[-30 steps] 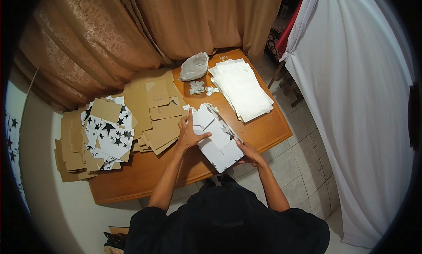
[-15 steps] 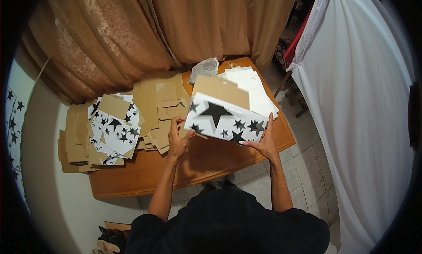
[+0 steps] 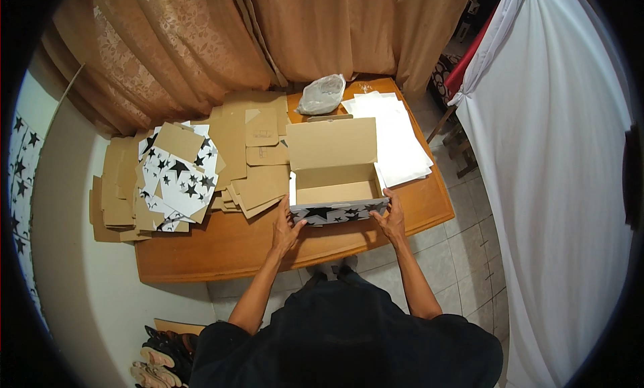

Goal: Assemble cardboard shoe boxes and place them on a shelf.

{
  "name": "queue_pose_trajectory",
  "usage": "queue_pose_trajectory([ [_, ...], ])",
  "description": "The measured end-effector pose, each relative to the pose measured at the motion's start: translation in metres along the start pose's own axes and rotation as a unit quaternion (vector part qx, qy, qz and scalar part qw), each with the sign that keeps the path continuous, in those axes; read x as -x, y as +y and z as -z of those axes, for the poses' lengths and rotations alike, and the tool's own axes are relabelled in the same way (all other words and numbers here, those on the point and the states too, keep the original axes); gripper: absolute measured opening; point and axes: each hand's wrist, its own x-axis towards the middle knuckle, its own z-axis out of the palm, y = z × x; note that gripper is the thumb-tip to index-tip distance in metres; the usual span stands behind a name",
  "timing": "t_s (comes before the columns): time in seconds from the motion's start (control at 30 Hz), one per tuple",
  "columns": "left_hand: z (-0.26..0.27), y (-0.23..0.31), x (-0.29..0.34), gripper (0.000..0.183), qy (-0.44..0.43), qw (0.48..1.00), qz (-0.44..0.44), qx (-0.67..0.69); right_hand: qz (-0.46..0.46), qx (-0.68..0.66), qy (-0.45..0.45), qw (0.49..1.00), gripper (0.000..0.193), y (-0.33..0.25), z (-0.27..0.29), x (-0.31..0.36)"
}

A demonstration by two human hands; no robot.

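A cardboard box [image 3: 335, 175] with its lid raised at the back rests on the wooden table [image 3: 255, 254] in front of me. Its inside is plain brown, and its near wall carries black and grey stars on white. My left hand [image 3: 287, 230] grips the near left corner, thumb against the front wall. At the near right corner my right hand [image 3: 392, 219] holds the box in the same way. The undersides of both hands' grips are partly hidden.
To the left lie stacked flat cardboard pieces [image 3: 236, 146] and a pile of star-patterned cutouts [image 3: 178, 176]. White sheets [image 3: 402, 143] lie right of the box, a clear plastic bag [image 3: 322, 94] behind it. A brown curtain [image 3: 335, 32] borders the back, a white cloth [image 3: 550, 153] the right.
The box has come down and tilted back level, so its open inside now shows instead of its starred face. Both hands have stayed on its near corners.
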Motion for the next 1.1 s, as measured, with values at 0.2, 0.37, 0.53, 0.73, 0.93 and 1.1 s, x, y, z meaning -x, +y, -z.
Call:
queue_pose_trajectory([
  [0.2, -0.002, -0.068, 0.020, 0.073, 0.014, 0.989, -0.010, -0.150, 0.023, 0.053, -0.032, 0.998, 0.064, 0.027, -0.014, 0.030],
  [0.37, -0.007, -0.060, 0.028, 0.071, -0.016, 0.970, -0.009, -0.243, 0.003, 0.057, -0.053, 0.997, 0.071, 0.062, -0.018, 0.050],
  [0.53, -0.005, -0.044, 0.028, 0.069, 0.000, 0.969, -0.019, -0.246, 0.029, 0.100, -0.044, 0.994, 0.072, 0.036, -0.013, 0.043],
  [0.73, -0.012, -0.051, 0.025, 0.049, 0.062, 0.968, 0.017, -0.244, 0.018, 0.080, -0.017, 0.997, 0.055, 0.046, -0.023, 0.040],
  [0.93, -0.004, -0.059, 0.041, 0.041, 0.115, 0.966, -0.025, -0.230, 0.038, 0.075, 0.008, 0.996, 0.043, 0.039, -0.032, 0.040],
  [1.1, -0.001, -0.061, 0.051, 0.039, 0.105, 0.964, -0.005, -0.246, 0.065, 0.086, -0.006, 0.994, 0.042, 0.049, -0.038, 0.042],
])
